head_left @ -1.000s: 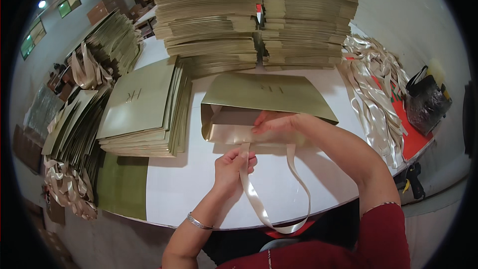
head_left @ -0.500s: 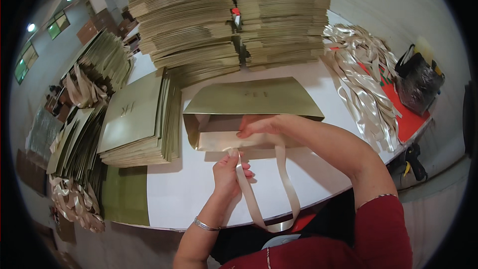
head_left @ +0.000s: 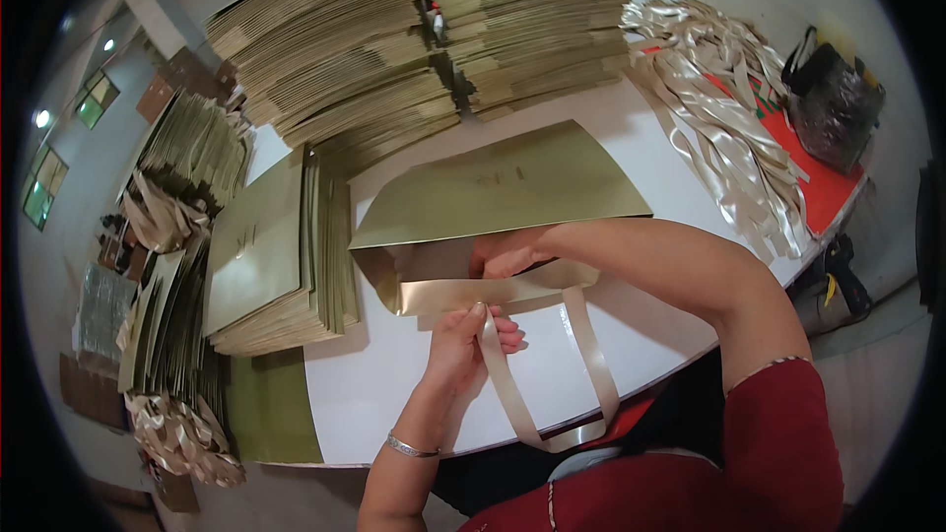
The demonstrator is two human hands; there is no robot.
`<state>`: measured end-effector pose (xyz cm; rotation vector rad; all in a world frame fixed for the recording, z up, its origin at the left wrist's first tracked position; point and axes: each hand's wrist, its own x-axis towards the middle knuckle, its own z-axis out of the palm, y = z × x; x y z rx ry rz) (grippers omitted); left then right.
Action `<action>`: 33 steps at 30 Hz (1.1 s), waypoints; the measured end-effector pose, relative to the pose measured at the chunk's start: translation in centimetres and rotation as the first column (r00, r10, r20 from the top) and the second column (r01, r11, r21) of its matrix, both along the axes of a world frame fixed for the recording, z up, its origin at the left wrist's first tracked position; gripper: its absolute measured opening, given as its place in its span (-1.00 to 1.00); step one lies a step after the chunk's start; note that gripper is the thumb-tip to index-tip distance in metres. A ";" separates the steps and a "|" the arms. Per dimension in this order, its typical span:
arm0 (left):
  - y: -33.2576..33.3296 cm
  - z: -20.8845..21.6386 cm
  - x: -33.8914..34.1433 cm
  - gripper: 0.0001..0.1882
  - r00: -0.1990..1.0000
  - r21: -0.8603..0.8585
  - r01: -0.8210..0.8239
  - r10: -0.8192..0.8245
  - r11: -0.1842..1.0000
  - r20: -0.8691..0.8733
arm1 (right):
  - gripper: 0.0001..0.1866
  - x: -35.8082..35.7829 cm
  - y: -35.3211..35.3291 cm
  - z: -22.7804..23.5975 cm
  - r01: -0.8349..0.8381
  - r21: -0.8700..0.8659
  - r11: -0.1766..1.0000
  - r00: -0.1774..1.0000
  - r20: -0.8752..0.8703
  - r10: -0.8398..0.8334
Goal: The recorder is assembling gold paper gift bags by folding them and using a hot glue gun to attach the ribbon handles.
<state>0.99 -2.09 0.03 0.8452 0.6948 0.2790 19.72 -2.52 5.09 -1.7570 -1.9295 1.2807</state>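
A gold paper bag [head_left: 503,182] lies on its side on the white table, its mouth facing me. From its near edge a cream satin ribbon [head_left: 589,345] hangs in a long loop over the table's front edge. My left hand [head_left: 465,343] pinches one end of this ribbon against the bag's near rim, thumb on top. Inside the mouth is my right hand [head_left: 507,252], its fingers curled by the inner side of the near panel; the fingertips and whatever they hold are hidden.
Tall stacks of folded gold bags [head_left: 325,49] rise at the back. A shorter bag stack [head_left: 256,246] stands left, beside bundled ribboned bags [head_left: 168,325]. Loose cream ribbons [head_left: 719,118] lie on a red sheet [head_left: 828,187] at right, near a black plastic-wrapped bundle [head_left: 838,128] and a glue gun [head_left: 843,276].
My right hand has moved deeper into the bag, its thumb no longer showing by the rim. The near panel has bent outward. The whole view has tilted slightly.
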 end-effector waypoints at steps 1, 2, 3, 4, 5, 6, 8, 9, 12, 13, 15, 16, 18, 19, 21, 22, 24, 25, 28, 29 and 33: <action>0.0 0.1 -0.2 -0.68 1.000 0.011 -0.012 0.012 1.000 0.003 | -0.73 -0.3 -0.1 0.0 0.007 -0.001 1.000 1.000 -0.012 -0.007; 0.0 0.2 -0.5 -0.66 1.000 0.022 -0.026 0.025 0.999 0.007 | -0.73 -0.6 -0.2 -0.1 -0.018 0.004 1.000 1.000 0.010 0.018; 0.5 0.3 -0.7 -0.66 1.000 0.024 -0.022 0.022 0.999 0.002 | -0.73 -0.7 -0.3 -0.1 -0.046 0.010 0.999 0.998 0.037 0.046; 1.1 0.4 -1.1 -0.69 0.995 0.074 0.093 -0.090 0.993 -0.043 | -0.73 -0.6 -0.5 -0.5 -0.044 0.012 0.999 0.999 0.033 0.044; 1.4 0.4 -1.3 -0.71 0.976 0.117 0.208 -0.198 0.971 -0.093 | -0.71 -0.3 -0.8 -1.3 0.011 0.056 0.998 1.000 0.010 -0.012; 1.0 1.0 -0.9 -0.71 0.973 0.115 0.223 -0.213 0.968 -0.094 | -0.69 0.4 -0.9 -2.2 0.083 0.096 0.992 0.997 -0.012 -0.082; -0.3 2.9 -1.3 -0.79 0.862 0.821 0.339 0.197 0.459 -0.466 | -0.56 1.2 -0.3 -3.8 0.103 -0.026 0.994 0.995 0.014 -0.102; -0.2 2.6 -1.3 -0.79 0.861 0.819 0.342 0.196 0.460 -0.470 | -0.55 1.2 -0.6 -3.8 0.088 0.038 0.995 0.995 0.032 -0.090; 0.8 0.5 -0.8 -0.82 0.921 0.928 0.244 0.367 -0.280 -0.131 | -0.52 1.9 -3.0 -3.3 0.031 0.228 0.973 0.993 0.103 -0.056; 0.9 -0.5 -1.4 -0.80 0.940 0.887 0.255 0.312 -0.385 -0.135 | -0.51 2.3 -4.1 -3.0 0.013 0.290 0.957 0.991 0.126 -0.051; 0.6 -0.9 -2.4 -0.80 0.968 0.881 0.192 0.232 -0.433 -0.097 | -0.48 3.3 -6.8 -2.3 -0.023 0.400 0.916 0.984 0.171 -0.050; 0.4 -0.6 -2.9 -0.80 0.986 0.872 0.128 0.158 -0.472 -0.059 | -0.47 3.8 -8.4 -1.8 -0.046 0.448 0.893 0.980 0.191 -0.046; 0.6 -0.2 -4.2 -0.77 0.991 0.839 0.130 0.101 -0.528 -0.089 | -0.38 6.2 -12.7 1.1 -0.114 0.217 0.969 0.910 0.415 0.014; 0.8 0.0 -4.4 -0.74 0.977 0.805 0.208 0.082 -0.556 -0.196 | -0.46 7.7 -13.4 1.5 -0.100 -0.014 0.995 0.859 0.504 0.093; 0.9 0.5 -4.5 -0.69 0.938 0.769 0.313 0.053 -0.557 -0.343 | -0.53 8.9 -14.1 1.8 -0.057 -0.240 0.969 0.802 0.568 0.187; 1.1 0.6 -4.0 -0.69 0.939 0.768 0.309 0.051 -0.561 -0.341 | -0.65 9.0 -14.3 1.8 -0.099 -0.155 0.983 0.789 0.589 0.173; 1.5 0.9 -2.6 -0.70 0.979 0.891 0.202 0.065 -0.406 -0.192 | -0.91 10.1 -15.1 0.1 -0.557 0.397 0.729 0.653 0.752 0.090; 1.7 0.6 -2.0 -0.71 0.976 0.925 0.212 0.110 -0.315 -0.187 | -0.92 10.7 -15.2 -1.0 -0.614 0.446 0.651 0.581 0.814 -0.009; 1.4 -0.2 0.9 -0.71 0.984 0.898 0.160 0.132 -0.410 -0.115 | -0.91 12.1 -14.7 -3.7 -0.617 0.512 0.598 0.517 0.836 -0.183; 1.2 -0.5 1.2 -0.67 0.985 0.855 0.171 0.116 -0.490 -0.130 | -0.89 12.4 -14.9 -4.3 -0.556 0.547 0.626 0.527 0.814 -0.244; 0.7 0.6 0.5 -0.61 0.979 0.845 0.206 0.109 -0.494 -0.174 | -0.85 11.1 -15.0 -4.2 -0.510 0.661 0.550 0.593 0.734 -0.333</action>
